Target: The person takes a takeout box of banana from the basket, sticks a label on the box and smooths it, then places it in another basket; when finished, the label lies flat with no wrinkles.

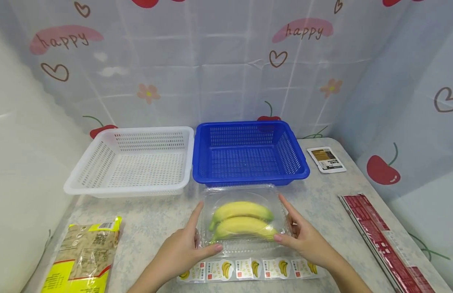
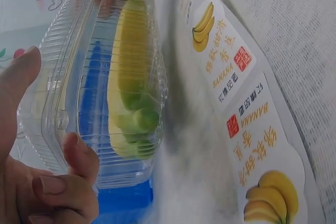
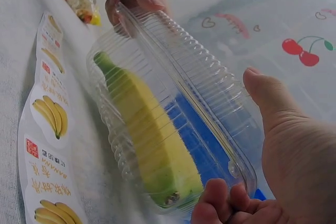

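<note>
A clear plastic clamshell box (image 1: 234, 194), its lid closed, stands between both hands in front of the blue basket. Two yellow bananas with greenish ends (image 1: 242, 210) lie side by side inside it. My left hand (image 1: 184, 246) grips the left side, thumb over the lid and fingers curled under the rim (image 2: 63, 120). On the opposite side my right hand (image 1: 308, 240) holds the box the same way, with fingertips at the lower rim in the right wrist view. Just in front lies a strip of white banana stickers (image 1: 249, 269), printed with banana pictures.
A white perforated basket (image 1: 129, 190) stands at the back left, beside a blue basket (image 1: 248, 179). A small white-edged packet (image 1: 326, 159) lies at the back right. A yellow and brown food bag (image 1: 83, 256) is at left, a long red package (image 1: 384, 240) at right.
</note>
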The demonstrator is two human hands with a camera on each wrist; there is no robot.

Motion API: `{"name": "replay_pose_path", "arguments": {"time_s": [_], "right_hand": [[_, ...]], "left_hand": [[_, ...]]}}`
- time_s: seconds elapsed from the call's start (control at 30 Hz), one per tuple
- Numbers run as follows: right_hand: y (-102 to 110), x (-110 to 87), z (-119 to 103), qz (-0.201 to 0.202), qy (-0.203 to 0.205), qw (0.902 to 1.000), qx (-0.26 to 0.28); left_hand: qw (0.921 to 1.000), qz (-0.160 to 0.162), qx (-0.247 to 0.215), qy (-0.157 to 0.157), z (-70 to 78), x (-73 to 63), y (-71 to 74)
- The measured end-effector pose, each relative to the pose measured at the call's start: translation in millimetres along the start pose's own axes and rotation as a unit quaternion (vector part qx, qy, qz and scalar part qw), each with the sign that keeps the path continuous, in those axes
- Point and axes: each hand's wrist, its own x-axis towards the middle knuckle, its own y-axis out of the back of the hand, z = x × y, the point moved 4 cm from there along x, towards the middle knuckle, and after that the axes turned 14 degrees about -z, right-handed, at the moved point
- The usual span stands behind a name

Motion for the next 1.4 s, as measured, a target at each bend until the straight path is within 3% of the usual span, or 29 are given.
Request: {"name": "replay_pose_path", "arguments": {"time_s": [0.77, 1.4], "right_hand": [[16, -9.6, 24, 0.054, -0.001, 0.9985, 0.009], [17, -8.4, 36, 0.065, -0.017, 0.9977, 0.014]], "left_hand": [[0.9993, -0.015, -0.022, -0.027, 7.4, 35.4, -18.1], [0.9993, 0.0, -0.022, -0.029, 4.5, 41.1, -22.9]]}}
